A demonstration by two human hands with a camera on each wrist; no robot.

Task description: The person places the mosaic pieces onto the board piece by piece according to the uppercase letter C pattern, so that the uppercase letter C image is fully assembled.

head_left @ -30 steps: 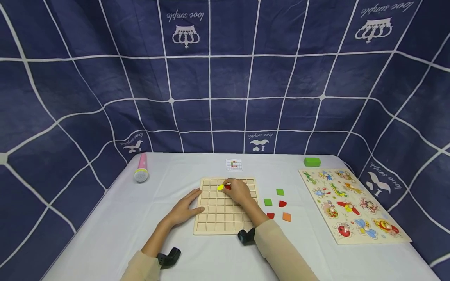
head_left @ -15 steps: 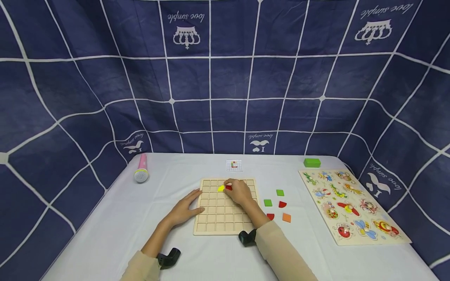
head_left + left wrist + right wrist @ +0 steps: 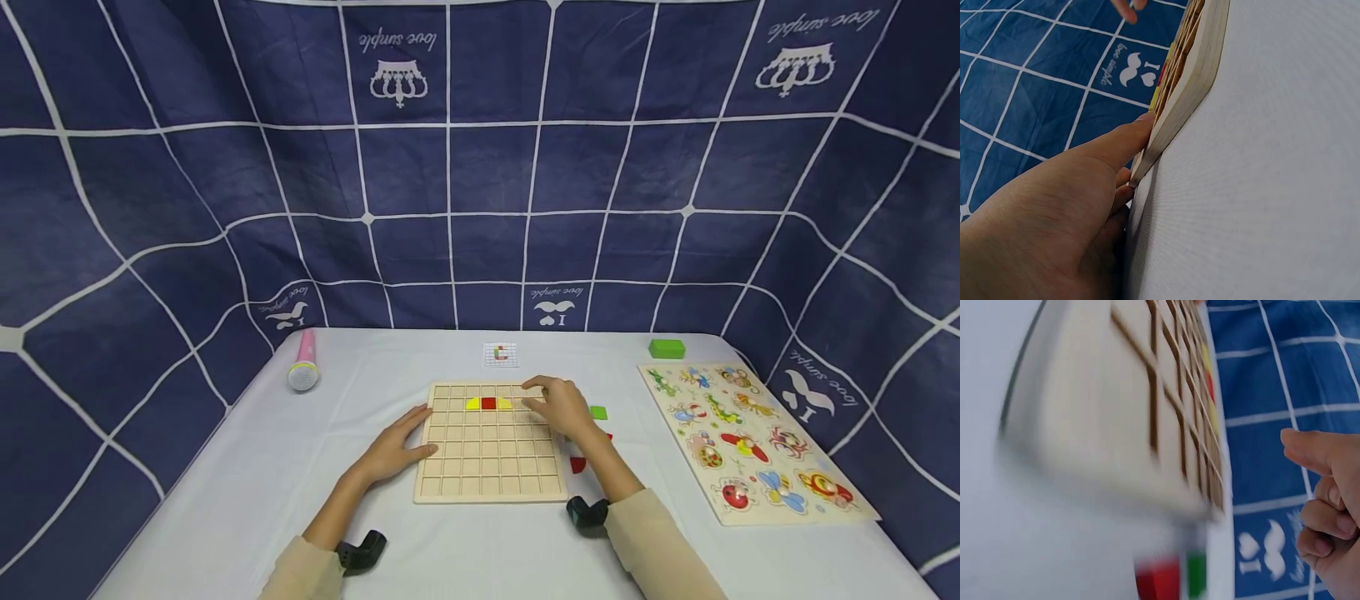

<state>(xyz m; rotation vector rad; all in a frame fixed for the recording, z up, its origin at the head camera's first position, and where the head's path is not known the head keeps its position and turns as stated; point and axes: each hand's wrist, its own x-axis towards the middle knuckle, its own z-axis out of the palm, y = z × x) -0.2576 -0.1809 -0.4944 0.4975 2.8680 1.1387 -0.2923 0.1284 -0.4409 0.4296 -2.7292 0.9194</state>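
Note:
A wooden grid board (image 3: 480, 467) lies on the white table. In one of its far rows a red square tile (image 3: 489, 403) sits between a yellow tile (image 3: 473, 404) and another yellow tile (image 3: 505, 403). My left hand (image 3: 392, 450) rests against the board's left edge, fingers straight and thumb touching the rim, as the left wrist view also shows. Over the far right part of the board is my right hand (image 3: 562, 408), thumb and index apart, nothing between them. The right wrist view shows its other fingers loosely curled.
Right of the board lie a green tile (image 3: 598, 412) and a red rounded piece (image 3: 577, 464); others are partly behind the right arm. A pattern card (image 3: 500, 355) lies beyond the board. Farther out are an insect puzzle (image 3: 750, 442), a green block (image 3: 667, 349) and a pink microphone (image 3: 303, 362).
My right hand has let go of the tiles and moved right, uncovering the red tile and the right yellow one. My left hand has stayed at the board's edge.

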